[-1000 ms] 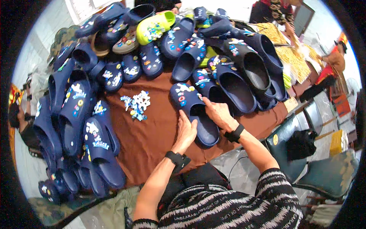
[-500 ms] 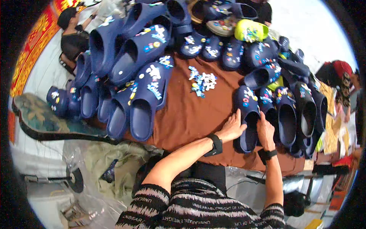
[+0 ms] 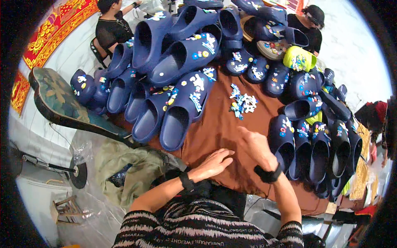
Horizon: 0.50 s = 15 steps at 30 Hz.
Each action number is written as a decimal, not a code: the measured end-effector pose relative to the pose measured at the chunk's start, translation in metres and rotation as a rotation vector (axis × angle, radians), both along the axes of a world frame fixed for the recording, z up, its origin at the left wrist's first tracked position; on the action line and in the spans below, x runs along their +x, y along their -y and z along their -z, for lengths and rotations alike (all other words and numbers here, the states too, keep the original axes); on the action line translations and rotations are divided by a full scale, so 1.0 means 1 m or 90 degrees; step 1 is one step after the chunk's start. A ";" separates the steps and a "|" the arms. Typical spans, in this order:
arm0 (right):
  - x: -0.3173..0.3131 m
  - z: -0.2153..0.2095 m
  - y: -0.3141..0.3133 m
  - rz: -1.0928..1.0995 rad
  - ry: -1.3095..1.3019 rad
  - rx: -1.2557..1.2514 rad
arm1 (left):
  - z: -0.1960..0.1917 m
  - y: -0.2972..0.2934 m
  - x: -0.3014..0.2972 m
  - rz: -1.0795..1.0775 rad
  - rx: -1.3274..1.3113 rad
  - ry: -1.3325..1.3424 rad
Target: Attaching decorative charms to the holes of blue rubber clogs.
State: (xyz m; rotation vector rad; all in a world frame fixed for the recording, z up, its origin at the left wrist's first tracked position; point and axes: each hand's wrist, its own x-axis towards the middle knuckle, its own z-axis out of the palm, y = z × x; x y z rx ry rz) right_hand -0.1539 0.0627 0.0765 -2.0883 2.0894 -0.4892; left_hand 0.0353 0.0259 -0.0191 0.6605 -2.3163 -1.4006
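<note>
A: In the head view, where was the left hand (image 3: 211,164)?
B: At lower centre, over the brown surface (image 3: 213,122). Its fingers were loosely spread, and it was empty.
A: And the right hand (image 3: 259,148)?
B: Just right of centre, blurred, its fingers partly bent. I couldn't tell whether it gripped anything. A navy clog (image 3: 283,133) lay just beside it, toe toward the top of the frame.
A: What was next to that clog?
B: More clogs in a row at the right of the frame, among them a black clog (image 3: 342,131).
A: Where were the charms (image 3: 249,103)?
B: In a small white-and-blue heap above the hands, slightly right of centre.
A: And elsewhere?
B: Navy clogs crowded the left part of the surface; the front slipper (image 3: 173,131) pointed its open heel downward. A lime clog (image 3: 298,60) sat at upper right, near a person (image 3: 304,31) in black. A patterned chair (image 3: 76,105) stood at left.
</note>
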 end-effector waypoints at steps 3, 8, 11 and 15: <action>0.033 -0.003 0.042 -0.059 0.078 -0.028 | -0.006 0.008 0.027 -0.036 0.028 0.021; 0.050 -0.043 0.154 -0.168 0.051 -0.287 | -0.010 0.029 0.063 -0.160 -0.003 -0.048; 0.050 -0.097 0.226 -0.156 -0.005 -0.275 | -0.016 0.038 0.062 -0.187 0.034 -0.056; 0.036 -0.128 0.311 -0.107 -0.063 -0.331 | -0.006 0.044 0.049 -0.188 -0.014 -0.093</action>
